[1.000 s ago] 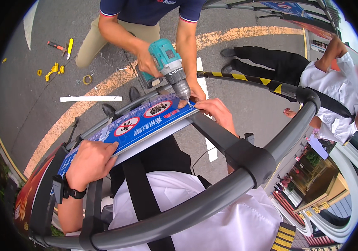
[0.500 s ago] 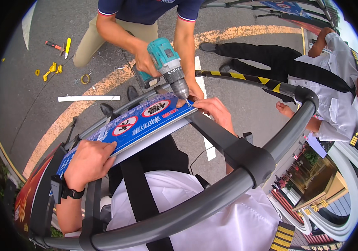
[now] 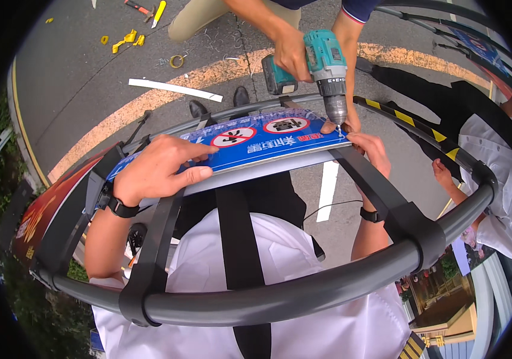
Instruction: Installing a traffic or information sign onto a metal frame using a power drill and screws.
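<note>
A blue sign board (image 3: pixel 253 151) with red-ringed round symbols lies across the bars of a grey tubular frame (image 3: pixel 280 308). My left hand (image 3: pixel 163 167) rests on the sign's left part, fingers stretched and thumb apart along the near edge. At the right corner, my right hand (image 3: pixel 369 149) has its fingers closed on the sign's edge. Across from me, a co-worker's hand (image 3: pixel 292 54) grips a teal cordless drill (image 3: pixel 330 69). Its tip points down at the sign's right corner, beside that person's other hand (image 3: pixel 348 119). Whether the tip touches the sign is too small to tell.
On the ground lie a white strip (image 3: pixel 175 90), a tape roll (image 3: pixel 176 61), yellow scraps (image 3: pixel 125 40), a hammer (image 3: pixel 139 8) and a yellow cutter (image 3: pixel 159 13). Another person in a white shirt (image 3: pixel 501 173) stands at right, past a yellow-and-black striped rail (image 3: pixel 411 122).
My view has shifted, so the sign and drill appear further right. My left hand has loosened from the sign's edge, with thumb and fingers spread. The drill still points at the right corner.
</note>
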Demonstrator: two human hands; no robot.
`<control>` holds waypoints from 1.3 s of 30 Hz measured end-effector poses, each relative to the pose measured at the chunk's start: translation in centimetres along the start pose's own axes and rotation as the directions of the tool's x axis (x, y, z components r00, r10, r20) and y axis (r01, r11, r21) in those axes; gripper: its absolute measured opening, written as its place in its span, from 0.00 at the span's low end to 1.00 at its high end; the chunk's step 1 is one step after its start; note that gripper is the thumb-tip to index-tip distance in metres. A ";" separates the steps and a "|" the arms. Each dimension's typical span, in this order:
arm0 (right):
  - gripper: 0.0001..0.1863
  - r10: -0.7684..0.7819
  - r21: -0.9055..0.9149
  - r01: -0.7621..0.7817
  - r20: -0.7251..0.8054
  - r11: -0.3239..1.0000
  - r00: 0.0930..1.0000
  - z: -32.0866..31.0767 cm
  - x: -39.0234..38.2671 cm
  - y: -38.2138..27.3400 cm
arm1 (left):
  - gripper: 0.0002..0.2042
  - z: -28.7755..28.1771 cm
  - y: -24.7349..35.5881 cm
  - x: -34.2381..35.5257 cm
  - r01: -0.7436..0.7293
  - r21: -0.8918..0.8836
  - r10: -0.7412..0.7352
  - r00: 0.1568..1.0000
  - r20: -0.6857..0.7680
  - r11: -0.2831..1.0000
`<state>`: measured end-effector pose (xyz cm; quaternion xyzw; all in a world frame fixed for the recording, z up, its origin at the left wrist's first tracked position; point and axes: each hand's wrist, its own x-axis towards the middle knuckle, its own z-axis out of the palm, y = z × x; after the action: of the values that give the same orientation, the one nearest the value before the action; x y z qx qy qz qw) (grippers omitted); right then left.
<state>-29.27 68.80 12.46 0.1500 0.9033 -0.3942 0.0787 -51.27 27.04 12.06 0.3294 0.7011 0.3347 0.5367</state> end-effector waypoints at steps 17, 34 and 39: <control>0.17 -0.038 -0.013 0.038 -0.029 0.999 0.999 1.0 -0.1 1.8 | 0.38 3.5 -5.3 -3.7 0.026 -0.547 -0.087 0.993 -0.086 0.837; 0.24 -0.016 -0.080 0.014 -0.022 0.997 1.000 0.0 -0.4 1.7 | 0.30 3.9 -0.8 -11.4 0.169 0.012 -0.157 0.937 -0.312 0.985; 0.25 -0.008 -0.096 0.007 0.000 0.995 1.000 0.1 0.0 0.8 | 0.32 4.7 0.2 -11.2 0.216 0.110 -0.166 0.922 -0.350 0.970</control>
<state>-28.97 69.23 11.87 0.1428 0.9217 -0.3507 0.0840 -44.41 18.49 17.22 0.2354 0.8342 0.2797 0.4128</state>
